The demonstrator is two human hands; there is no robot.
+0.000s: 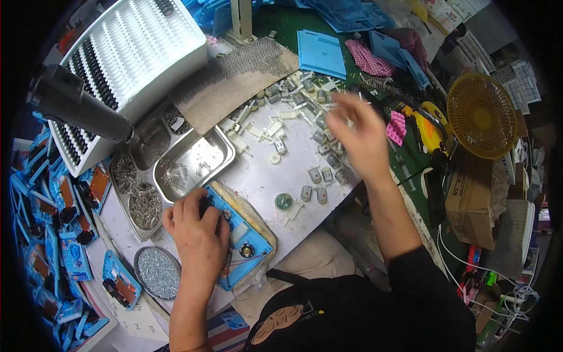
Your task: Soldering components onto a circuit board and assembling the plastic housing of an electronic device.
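My left hand (198, 226) is curled over the upper left part of a blue plastic casing (256, 260), gripping it. Inside the casing sit a round black-and-metal speaker (247, 250), a white piece and thin red wires. Under the casing is a worn, pale padded block (265, 227). Out to the right, my right hand (359, 136) hovers near a spread of small metal motors (322, 136); its fingers are smeared by motion, so their grip cannot be made out. White plastic parts (255, 131) lie left of the motors, and a green round piece (284, 202) nearer me.
A steel tray (226, 154) holds springs and small metal parts; a bowl of screws (157, 273) stands nearer me. An electric screwdriver (82, 105) juts over the tray. At back left is a white rack (190, 64). Blue casings (70, 258) pile left; a yellow fan (482, 115) stands right.
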